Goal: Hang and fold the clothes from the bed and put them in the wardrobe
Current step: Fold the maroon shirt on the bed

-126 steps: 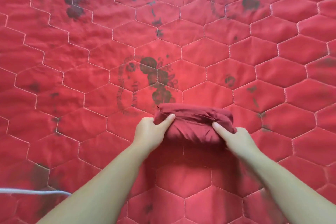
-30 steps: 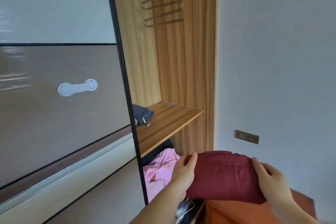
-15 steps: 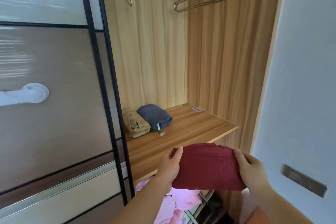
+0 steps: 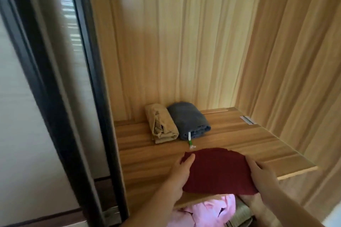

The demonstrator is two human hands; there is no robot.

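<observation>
From my remote seat I see both hands at the front of the open wardrobe, holding a folded dark red garment (image 4: 217, 170) between them. My left hand (image 4: 180, 175) grips the garment's left end, thumb laid on top of the cloth and the other fingers tucked beneath it; my right hand (image 4: 262, 174) grips the right end the same way, thumb across the top edge, fingers curled under. The bundle sits over the front edge of the wooden shelf (image 4: 147, 160); whether its underside already touches the board I cannot tell. Its near edge overhangs the shelf's front lip. Farther back on the same shelf, against the rear panel, lie two rolled pieces side by side and touching: a tan roll (image 4: 161, 123) on the left and a grey-blue roll (image 4: 188, 120) on the right, with a small white and green tag (image 4: 190, 139) hanging out of the grey one's front end onto the wood. The red garment is near that tag but apart from it. Below the shelf a pink garment (image 4: 204, 212) shows in the lower compartment. The dark frame of the sliding door (image 4: 86, 97) runs down the left side.
</observation>
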